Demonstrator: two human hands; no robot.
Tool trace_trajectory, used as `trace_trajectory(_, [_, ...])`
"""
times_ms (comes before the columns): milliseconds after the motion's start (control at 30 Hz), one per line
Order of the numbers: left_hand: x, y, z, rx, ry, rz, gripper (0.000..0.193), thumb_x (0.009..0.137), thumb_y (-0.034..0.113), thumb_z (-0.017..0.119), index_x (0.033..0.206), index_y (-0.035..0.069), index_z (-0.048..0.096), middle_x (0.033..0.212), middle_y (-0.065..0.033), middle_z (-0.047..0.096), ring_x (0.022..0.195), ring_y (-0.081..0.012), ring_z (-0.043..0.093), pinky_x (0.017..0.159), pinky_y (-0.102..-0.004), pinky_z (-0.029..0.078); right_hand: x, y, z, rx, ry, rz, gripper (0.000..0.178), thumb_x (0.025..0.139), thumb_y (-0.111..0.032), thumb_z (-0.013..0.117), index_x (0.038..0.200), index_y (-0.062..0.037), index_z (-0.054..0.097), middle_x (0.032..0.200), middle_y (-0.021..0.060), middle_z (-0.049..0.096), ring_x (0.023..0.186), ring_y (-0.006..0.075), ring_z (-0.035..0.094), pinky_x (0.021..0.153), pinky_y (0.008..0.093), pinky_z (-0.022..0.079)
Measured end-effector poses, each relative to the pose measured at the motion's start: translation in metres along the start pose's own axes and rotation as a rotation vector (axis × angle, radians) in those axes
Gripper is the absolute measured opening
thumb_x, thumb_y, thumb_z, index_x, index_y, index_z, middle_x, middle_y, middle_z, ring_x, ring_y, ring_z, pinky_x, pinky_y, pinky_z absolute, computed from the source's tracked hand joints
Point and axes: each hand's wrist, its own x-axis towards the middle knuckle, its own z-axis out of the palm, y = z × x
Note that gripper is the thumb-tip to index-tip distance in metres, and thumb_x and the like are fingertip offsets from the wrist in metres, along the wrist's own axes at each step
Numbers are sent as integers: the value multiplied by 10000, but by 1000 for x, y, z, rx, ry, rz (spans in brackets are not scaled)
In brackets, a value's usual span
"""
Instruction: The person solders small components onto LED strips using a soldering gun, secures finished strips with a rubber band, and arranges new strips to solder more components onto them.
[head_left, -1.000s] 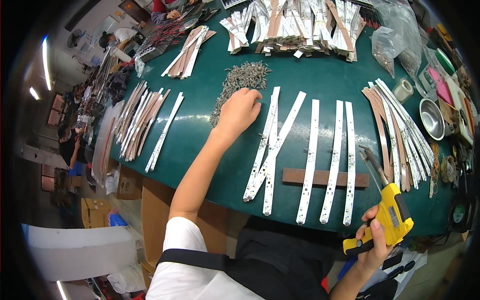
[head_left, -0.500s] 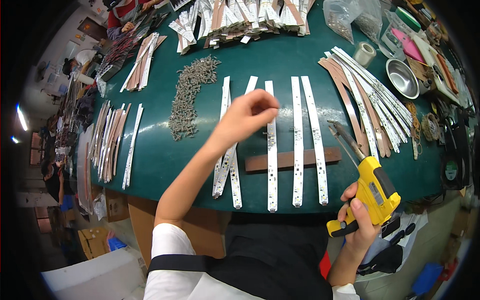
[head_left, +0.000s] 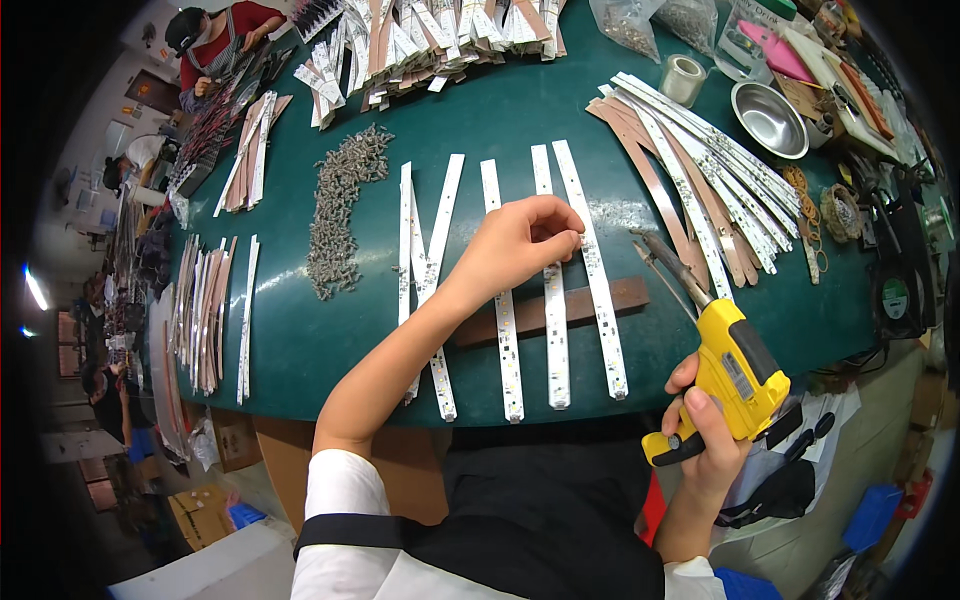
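My left hand [head_left: 525, 243] is closed in a pinch, its thumb and fingertip at the rightmost of several white LED strips [head_left: 604, 330] laid out in front of me. Whatever sits in the pinch is too small to make out. The hand covers part of the neighbouring LED strip [head_left: 557, 360]. In my right hand [head_left: 712, 430] is a yellow soldering gun [head_left: 738, 365], gripped by its handle. Its metal tip points up and left, apart from the strips. A brown bar [head_left: 628, 293] lies crosswise beneath the strips. Left of them is a pile of small metal-legged parts [head_left: 335, 210].
A fan of white and brown strips [head_left: 715, 165] lies at the right, beside a metal bowl [head_left: 770, 120] and a tape roll [head_left: 683, 80]. A big strip heap [head_left: 430, 45] fills the far side. More strips [head_left: 205, 310] lie left. Another person [head_left: 225, 45] works at the far left.
My left hand has moved right across the strips, from the middle one to the rightmost. The view has shifted slightly, and the soldering gun stays in my right hand.
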Motion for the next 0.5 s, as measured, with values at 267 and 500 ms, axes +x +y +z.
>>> trace_trajectory(267, [-7,2,-1,191,52,47,139,872,91,597,983,15,631,848,-40,665,768,-73,621,698,-238,499,2,2,2,3,1,19,488,796,6,615,1263,19,473,920,144,596,760,160,582,503,238,506])
trace_trajectory(500, [-3,-4,9,671,228,425,99,821,63,615,914,61,650,830,-69,663,754,-203,615,704,-320,472,3,2,3,-5,-32,22,480,800,-8,631,1254,21,480,918,138,599,713,145,585,515,240,512])
